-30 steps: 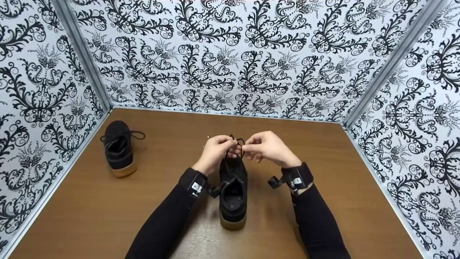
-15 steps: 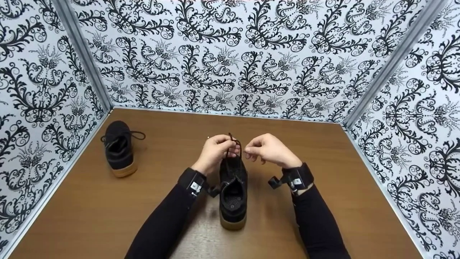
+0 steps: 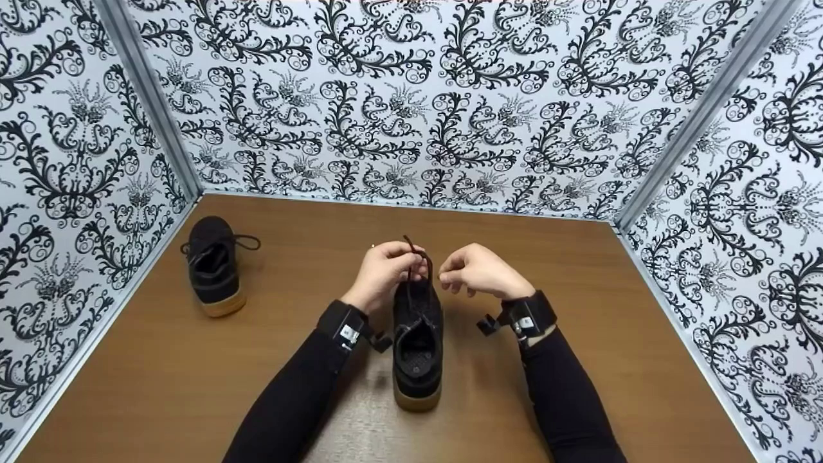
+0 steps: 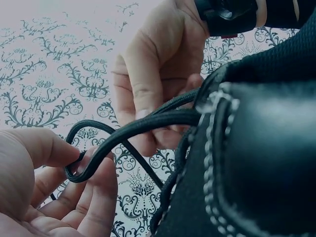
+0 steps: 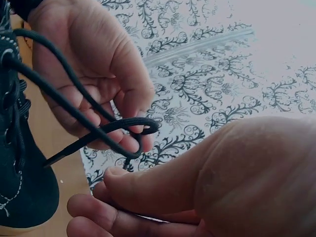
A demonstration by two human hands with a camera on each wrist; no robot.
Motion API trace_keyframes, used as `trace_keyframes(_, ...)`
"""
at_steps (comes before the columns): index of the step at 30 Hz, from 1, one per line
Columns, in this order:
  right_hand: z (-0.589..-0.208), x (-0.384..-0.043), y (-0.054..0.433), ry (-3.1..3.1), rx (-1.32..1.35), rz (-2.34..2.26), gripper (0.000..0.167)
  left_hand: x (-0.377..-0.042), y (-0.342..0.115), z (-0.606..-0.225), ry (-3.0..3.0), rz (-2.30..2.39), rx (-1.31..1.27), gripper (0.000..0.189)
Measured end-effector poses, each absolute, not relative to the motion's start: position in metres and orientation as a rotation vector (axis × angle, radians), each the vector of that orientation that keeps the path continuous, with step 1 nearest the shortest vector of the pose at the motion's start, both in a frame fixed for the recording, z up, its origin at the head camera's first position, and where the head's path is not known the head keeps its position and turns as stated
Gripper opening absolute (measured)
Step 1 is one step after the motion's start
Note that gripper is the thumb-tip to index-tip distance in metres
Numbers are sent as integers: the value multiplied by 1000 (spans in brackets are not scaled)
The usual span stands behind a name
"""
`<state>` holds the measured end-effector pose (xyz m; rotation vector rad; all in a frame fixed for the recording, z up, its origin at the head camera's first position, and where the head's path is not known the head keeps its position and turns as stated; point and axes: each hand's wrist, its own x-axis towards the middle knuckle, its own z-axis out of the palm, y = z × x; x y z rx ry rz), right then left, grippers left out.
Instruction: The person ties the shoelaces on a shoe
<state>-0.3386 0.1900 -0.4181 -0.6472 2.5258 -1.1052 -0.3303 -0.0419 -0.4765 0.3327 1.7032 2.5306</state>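
A black shoe [image 3: 416, 360] with a tan sole stands in the middle of the table, its heel toward me. My left hand [image 3: 386, 270] is at its toe end, pinching the black shoelaces [image 5: 74, 113] between thumb and fingers. The laces cross and bend into a loop at those fingertips, and one lace end pokes up above them in the head view. My right hand [image 3: 482, 270] hovers just right of the laces with fingers loosely bent. No lace shows between its thumb [image 5: 148, 190] and fingers, though the laces overlap it in the left wrist view.
Another black shoe [image 3: 212, 263] with a tan sole stands at the far left of the brown table [image 3: 308, 251], a lace loop sticking out at its right. Patterned panels [image 3: 411, 116] wall the table at the back and both sides.
My right hand has let go of the lace it pinched and drawn slightly right and down. My left hand keeps its pinch; the lace end above it has tilted left.
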Motion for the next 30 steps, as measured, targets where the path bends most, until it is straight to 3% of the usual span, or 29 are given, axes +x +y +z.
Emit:
trace_keyframes(27, -448, -358, 187, 2337, -877, -1119, 8, -329, -45, -476, 1690, 2545, 336, 17)
trace_keyframes(30, -446, -357, 190, 2319, -900, -1116, 8, -328, -46, -474, 1726, 2547, 311, 9)
